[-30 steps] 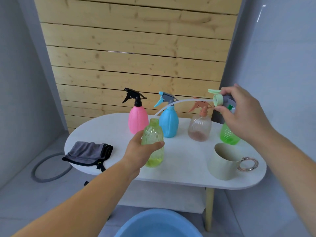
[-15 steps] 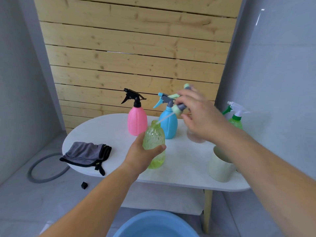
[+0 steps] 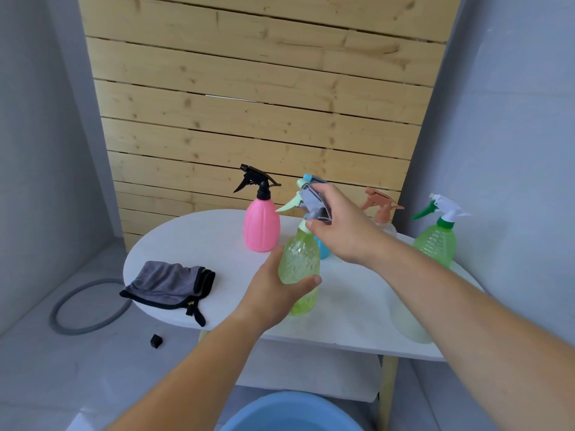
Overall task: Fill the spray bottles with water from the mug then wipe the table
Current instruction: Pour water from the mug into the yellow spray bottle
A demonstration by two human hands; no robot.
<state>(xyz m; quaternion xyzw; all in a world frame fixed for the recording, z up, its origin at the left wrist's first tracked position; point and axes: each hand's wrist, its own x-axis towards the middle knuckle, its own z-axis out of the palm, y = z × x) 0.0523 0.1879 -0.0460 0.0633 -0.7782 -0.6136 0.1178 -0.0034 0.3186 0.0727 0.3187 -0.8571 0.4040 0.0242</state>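
**Trigger head held at the neck of the yellow-green bottle**

The yellow-green translucent plastic spray bottle (image 3: 299, 269), dimpled all over its body, stood upright near the front edge of the white oval table (image 3: 217, 237), roughly at its middle. The left hand (image 3: 270, 293) was wrapped around the bottle's lower body, thumb lying across the front and fingers curled behind. At the bottle's neck sat the grey and pale-green trigger spray head (image 3: 311, 203), its nozzle pointing left. The right hand (image 3: 342, 225) gripped it from above and from the right, fingers curled over the grey housing and thumb against its base. Whether the collar was threaded on could not be told.

Just behind the bottle, mostly hidden by it and by the right hand, stood a blue plastic spray bottle (image 3: 324, 251). To its left was a pink ribbed spray bottle with a black trigger (image 3: 261, 227); to its right, a clear spray bottle with a peach-brown trigger (image 3: 382, 206), and further right a green ribbed spray bottle with a white and green trigger (image 3: 435, 242).

A pale cream mug (image 3: 407, 325) stood near the table's front right edge, blurred and partly covered by the right forearm. A crumpled grey cloth with black edging (image 3: 168, 284) lay at the table's left end, hanging slightly over the rim.

Below the near edge showed the rim of a round blue plastic basin (image 3: 292, 412). On the floor to the left lay a grey hose loop (image 3: 67, 326) and a small black block (image 3: 156, 341). A pale wooden slat wall (image 3: 249, 104) rose behind the table.
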